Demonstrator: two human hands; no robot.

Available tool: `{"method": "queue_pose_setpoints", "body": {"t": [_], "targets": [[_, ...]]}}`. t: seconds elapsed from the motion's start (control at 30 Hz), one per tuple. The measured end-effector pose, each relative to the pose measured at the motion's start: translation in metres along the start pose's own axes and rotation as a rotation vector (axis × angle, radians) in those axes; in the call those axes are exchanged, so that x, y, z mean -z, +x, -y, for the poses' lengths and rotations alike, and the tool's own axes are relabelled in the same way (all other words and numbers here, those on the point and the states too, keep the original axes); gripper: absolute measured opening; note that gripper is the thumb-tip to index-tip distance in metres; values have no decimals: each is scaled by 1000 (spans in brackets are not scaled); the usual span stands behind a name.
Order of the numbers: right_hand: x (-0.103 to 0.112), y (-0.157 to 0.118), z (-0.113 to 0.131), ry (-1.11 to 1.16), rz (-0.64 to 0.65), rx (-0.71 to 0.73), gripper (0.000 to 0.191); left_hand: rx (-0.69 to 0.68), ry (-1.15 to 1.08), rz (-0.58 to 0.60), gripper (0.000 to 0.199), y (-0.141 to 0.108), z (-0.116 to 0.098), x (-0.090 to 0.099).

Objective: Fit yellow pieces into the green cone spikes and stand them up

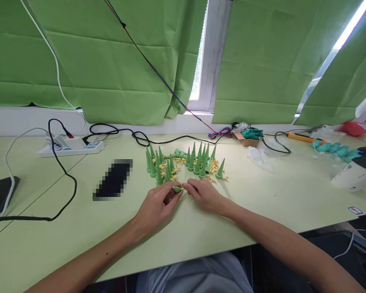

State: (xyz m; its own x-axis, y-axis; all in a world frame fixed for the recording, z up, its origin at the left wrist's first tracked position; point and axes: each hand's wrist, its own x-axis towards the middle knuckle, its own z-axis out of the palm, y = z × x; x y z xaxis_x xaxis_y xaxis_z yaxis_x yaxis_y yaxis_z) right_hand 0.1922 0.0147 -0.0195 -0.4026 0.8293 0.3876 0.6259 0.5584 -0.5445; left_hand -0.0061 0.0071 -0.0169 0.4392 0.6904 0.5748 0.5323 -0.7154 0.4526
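A small green cone-shaped plastic piece [177,189] is gripped between the thumb and fingers of my left hand [158,203]. At its right end sits a tiny yellow plastic piece [182,188], which the closed fingertips of my right hand [205,194] touch or pinch. Just beyond my hands, several green cones stand upright in a left group [153,167] and a right group [197,163]. Loose yellow pieces [214,166] are scattered among them. One green cone [221,170] stands apart at the right.
Left of my hands lies a blurred-out dark rectangle [113,179]. Behind it is a white power strip [71,148] with a black cable [75,185]. A small cardboard box [247,140], a plastic bag [259,158], a teal twisted item [335,150] and a white container [355,173] are to the right.
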Motion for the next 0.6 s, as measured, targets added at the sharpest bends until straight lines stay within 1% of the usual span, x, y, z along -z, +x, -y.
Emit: {"method": "queue_pose_setpoints", "body": {"t": [0.23,0.4,0.5,0.6], "targets": [[-2,-1,0,-6,-4,-3,41,15,36,63,18,-1,1,0],[-2,0,-1,-2,7,-1,41,-21,25,90,17,0,1,1],[-2,0,-1,16,-1,3,41,-34,19,80,16,0,1,1],[-1,-1,0,36,-38,6,37,-26,11,38,14,0,0,1]]}}
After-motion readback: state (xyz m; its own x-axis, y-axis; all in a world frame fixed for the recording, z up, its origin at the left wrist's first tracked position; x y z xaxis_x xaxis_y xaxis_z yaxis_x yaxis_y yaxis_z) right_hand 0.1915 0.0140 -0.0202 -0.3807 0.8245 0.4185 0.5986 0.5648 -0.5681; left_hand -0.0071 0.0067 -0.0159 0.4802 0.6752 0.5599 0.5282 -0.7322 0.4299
